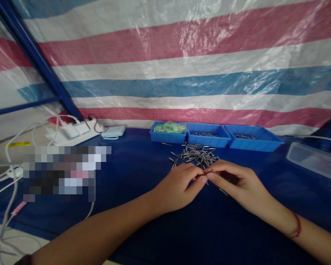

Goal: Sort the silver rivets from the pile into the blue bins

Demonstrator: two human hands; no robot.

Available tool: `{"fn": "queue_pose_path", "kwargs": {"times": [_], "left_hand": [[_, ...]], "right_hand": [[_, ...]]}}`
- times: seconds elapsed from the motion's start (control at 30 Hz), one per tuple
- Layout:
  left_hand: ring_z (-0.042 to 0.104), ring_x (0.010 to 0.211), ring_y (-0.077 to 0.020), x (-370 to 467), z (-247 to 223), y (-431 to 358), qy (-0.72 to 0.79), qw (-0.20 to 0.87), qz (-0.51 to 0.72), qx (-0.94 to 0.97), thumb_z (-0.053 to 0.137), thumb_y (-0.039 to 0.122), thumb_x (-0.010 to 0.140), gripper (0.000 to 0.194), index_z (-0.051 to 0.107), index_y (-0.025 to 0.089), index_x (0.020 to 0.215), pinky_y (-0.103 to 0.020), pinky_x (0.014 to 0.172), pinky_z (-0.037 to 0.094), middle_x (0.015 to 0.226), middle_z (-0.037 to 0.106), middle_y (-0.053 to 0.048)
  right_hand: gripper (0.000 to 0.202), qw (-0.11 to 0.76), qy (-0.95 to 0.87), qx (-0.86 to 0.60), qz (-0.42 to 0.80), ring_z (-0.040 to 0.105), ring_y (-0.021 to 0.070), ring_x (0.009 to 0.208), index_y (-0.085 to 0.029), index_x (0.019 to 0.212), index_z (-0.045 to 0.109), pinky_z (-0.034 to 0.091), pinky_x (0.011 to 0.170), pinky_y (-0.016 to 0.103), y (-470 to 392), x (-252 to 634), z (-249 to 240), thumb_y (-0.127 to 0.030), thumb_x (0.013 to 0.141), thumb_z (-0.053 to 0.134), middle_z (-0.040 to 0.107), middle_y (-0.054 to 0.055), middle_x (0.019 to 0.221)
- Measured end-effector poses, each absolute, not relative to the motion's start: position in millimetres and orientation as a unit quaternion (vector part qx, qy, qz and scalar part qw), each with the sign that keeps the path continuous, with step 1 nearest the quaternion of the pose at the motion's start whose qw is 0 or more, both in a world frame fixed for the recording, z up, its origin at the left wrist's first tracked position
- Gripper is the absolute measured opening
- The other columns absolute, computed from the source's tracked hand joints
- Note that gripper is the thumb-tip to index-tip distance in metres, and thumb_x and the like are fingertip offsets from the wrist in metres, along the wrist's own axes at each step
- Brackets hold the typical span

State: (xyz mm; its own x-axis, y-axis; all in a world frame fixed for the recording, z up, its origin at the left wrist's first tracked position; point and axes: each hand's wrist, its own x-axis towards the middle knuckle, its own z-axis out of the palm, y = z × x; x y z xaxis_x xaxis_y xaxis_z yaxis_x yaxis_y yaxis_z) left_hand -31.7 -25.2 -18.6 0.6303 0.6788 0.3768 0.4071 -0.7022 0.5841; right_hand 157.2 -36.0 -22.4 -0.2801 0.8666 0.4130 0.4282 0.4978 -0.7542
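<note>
My left hand (180,187) and my right hand (244,186) meet fingertip to fingertip above the blue table. Both are closed in a pinch around a thin metal pin, mostly covered by the fingers. Just beyond the hands lies a heap of thin metal pins (197,154), silver and dark, pointing every way. Beneath my right hand a few more pins (223,191) show, partly hidden by the fingers.
Behind the heap stand a blue bin (168,137) with green-and-clear packets, a second blue bin (209,141) and a third blue bin (255,145), both holding metal pieces. A clear plastic tray (314,162) sits right. A white power strip (77,133), cables and a light-blue device (113,132) are left.
</note>
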Motion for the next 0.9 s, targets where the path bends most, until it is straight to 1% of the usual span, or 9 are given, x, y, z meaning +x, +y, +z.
{"fn": "queue_pose_path", "kwargs": {"times": [0.2,0.37,0.57,0.63,0.7,0.8,0.83,0.9], "left_hand": [[0.057,0.079,-0.0141,-31.3,-18.3,-24.3,0.322,0.243,0.314,0.860,0.048,0.024,0.090,0.013,0.058,0.017,0.088,-0.026,0.074,0.044,0.083,0.061,-0.003],[0.057,0.079,-0.0135,-30.7,-17.9,-23.8,0.344,0.234,0.354,0.837,0.053,0.023,0.087,0.007,0.058,0.018,0.086,-0.025,0.074,0.044,0.085,0.061,-0.001],[0.057,0.079,-0.0131,-30.6,-15.7,-25.6,0.344,0.224,0.401,0.819,0.056,0.023,0.086,0.006,0.058,0.017,0.084,-0.024,0.071,0.044,0.082,0.061,-0.001],[0.057,0.078,-0.0133,-31.0,-16.1,-25.5,0.351,0.226,0.406,0.813,0.056,0.025,0.086,0.007,0.057,0.018,0.087,-0.025,0.072,0.044,0.083,0.061,-0.001],[0.057,0.078,-0.0136,-31.7,-17.0,-24.8,0.364,0.228,0.406,0.806,0.055,0.026,0.086,0.011,0.055,0.018,0.094,-0.027,0.074,0.044,0.084,0.061,-0.001],[0.058,0.079,-0.0138,-32.8,-18.2,-23.6,0.376,0.225,0.402,0.804,0.053,0.026,0.087,0.016,0.054,0.018,0.100,-0.029,0.076,0.045,0.085,0.061,-0.001],[0.058,0.079,-0.0139,-33.0,-18.5,-23.4,0.377,0.224,0.398,0.806,0.052,0.026,0.087,0.016,0.054,0.018,0.100,-0.029,0.076,0.045,0.086,0.061,-0.001],[0.058,0.081,-0.0144,-33.1,-19.0,-23.1,0.376,0.221,0.386,0.813,0.051,0.025,0.087,0.015,0.055,0.018,0.100,-0.029,0.076,0.045,0.086,0.061,-0.002]], "right_hand": [[0.016,0.413,-0.762,-0.426,0.258,0.061,0.0151,0.066,-0.022,0.086,0.067,0.049,0.057,0.027,-38.1,154.8,-17.4,-0.034,0.082,0.058,0.068,0.004,0.077],[0.015,0.413,-0.764,-0.423,0.257,0.061,0.0146,0.066,-0.023,0.089,0.067,0.048,0.056,0.026,-39.0,156.0,-16.8,-0.033,0.084,0.057,0.067,0.003,0.079],[0.014,0.395,-0.774,-0.432,0.240,0.060,0.0142,0.068,-0.022,0.083,0.066,0.047,0.059,0.026,-38.6,153.7,-16.5,-0.032,0.084,0.056,0.065,0.001,0.076],[0.016,0.393,-0.774,-0.431,0.246,0.058,0.0134,0.066,-0.022,0.079,0.066,0.046,0.059,0.025,-36.2,154.7,-15.1,-0.033,0.085,0.055,0.064,0.001,0.073],[0.022,0.421,-0.741,-0.460,0.250,0.055,0.0129,0.062,-0.020,0.074,0.065,0.044,0.057,0.025,-29.7,160.8,-14.1,-0.037,0.084,0.055,0.061,0.001,0.068],[0.028,0.515,-0.611,-0.548,0.248,0.050,0.0123,0.056,-0.018,0.075,0.066,0.040,0.052,0.026,-11.5,181.8,-13.3,-0.045,0.079,0.059,0.056,0.001,0.060],[0.030,0.554,-0.554,-0.568,0.253,0.049,0.0122,0.055,-0.017,0.076,0.066,0.039,0.051,0.027,-4.1,191.3,-13.1,-0.046,0.077,0.061,0.055,0.002,0.060],[0.036,0.592,-0.500,-0.586,0.239,0.045,0.0107,0.049,-0.017,0.075,0.062,0.035,0.046,0.028,10.6,211.1,-12.8,-0.052,0.078,0.056,0.056,0.003,0.062]]}}
